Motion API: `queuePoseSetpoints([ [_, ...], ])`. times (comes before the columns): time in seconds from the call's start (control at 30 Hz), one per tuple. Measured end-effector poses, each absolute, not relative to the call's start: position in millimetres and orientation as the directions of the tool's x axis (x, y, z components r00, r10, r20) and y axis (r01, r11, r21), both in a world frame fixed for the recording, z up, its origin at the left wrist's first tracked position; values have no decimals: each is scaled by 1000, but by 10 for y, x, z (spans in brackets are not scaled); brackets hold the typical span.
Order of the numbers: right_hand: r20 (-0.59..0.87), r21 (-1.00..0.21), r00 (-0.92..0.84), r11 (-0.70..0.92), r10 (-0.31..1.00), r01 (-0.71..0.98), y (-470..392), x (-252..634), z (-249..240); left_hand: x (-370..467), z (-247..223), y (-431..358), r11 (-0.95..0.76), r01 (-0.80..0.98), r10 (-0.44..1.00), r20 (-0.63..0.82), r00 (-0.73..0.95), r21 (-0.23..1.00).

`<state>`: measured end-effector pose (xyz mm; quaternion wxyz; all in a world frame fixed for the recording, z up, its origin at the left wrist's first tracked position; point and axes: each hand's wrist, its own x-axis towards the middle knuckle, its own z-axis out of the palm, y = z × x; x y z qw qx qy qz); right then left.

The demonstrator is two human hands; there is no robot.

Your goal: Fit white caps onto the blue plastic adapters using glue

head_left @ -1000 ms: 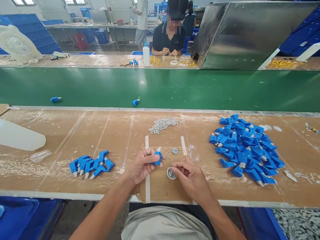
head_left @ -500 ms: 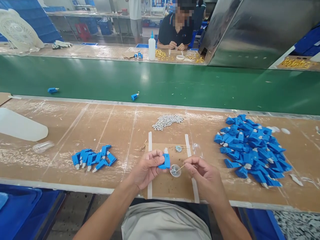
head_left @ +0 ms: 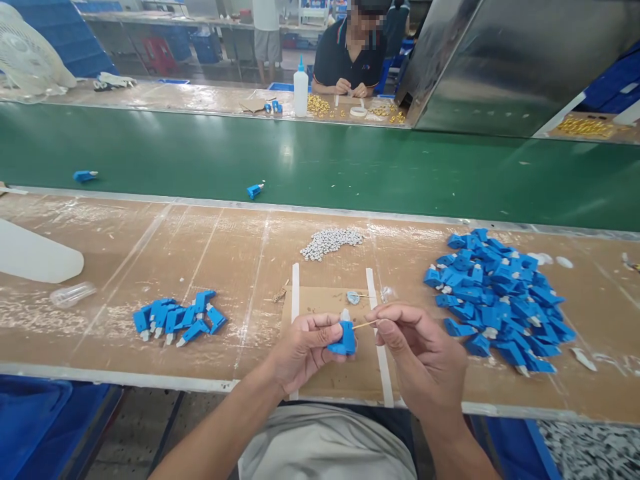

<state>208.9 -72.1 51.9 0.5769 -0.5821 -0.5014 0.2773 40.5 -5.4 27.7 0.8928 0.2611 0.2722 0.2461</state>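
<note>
Between the thumb and fingers of my left hand [head_left: 307,350] is a blue piece with a whitish tip [head_left: 347,339]. My right hand [head_left: 420,347] pinches a thin wooden stick [head_left: 364,325], whose far end meets the blue piece. Beneath lies a brown board [head_left: 320,387] with white tape strips along its sides. A small bluish blob [head_left: 353,297] with another stick sits just beyond my hands. Small grey pieces [head_left: 331,243] form a pile farther back. The little clear dish is hidden behind the blue piece and my left fingers.
A big heap of blue pieces [head_left: 500,300] lies right, a smaller group [head_left: 180,316] left. A white container [head_left: 37,252] is at the left edge. Behind, a green belt [head_left: 200,153] carries two blue pieces; a person [head_left: 350,63] sits beyond it.
My right hand has moved the stick from the clear dish up to the blue piece. My left hand has shifted slightly right and tilted the piece. Both blue pieces on the belt appear farther left.
</note>
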Motion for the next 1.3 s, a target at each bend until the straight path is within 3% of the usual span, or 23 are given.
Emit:
queuePoseSetpoints([
  [0.23, 272, -936, 301, 178, 914, 304, -712, 2078, 484, 412, 258, -65, 748, -290, 576, -366, 731, 597],
  [0.43, 446, -826, 188, 322, 875, 463, -699, 2071, 436, 407, 211, -61, 754, -295, 576, -375, 726, 587],
  [0.77, 511, -783, 120, 402, 851, 475, -694, 2027, 470, 378, 226, -78, 733, -334, 608, -351, 712, 593],
  [0.93, 395, -884, 232, 298, 889, 361, -673, 2132, 463, 262, 194, -19, 702, -351, 655, -370, 658, 619],
  [1.17, 135, -885, 61, 93, 989, 456, -729, 2268, 221, 63, 127, 42, 664, -408, 719, -384, 579, 627],
  [1.3, 52, -900, 133, -11, 990, 436, -493, 2436, 161, 34, 90, 34, 675, -410, 712, -397, 579, 614],
])
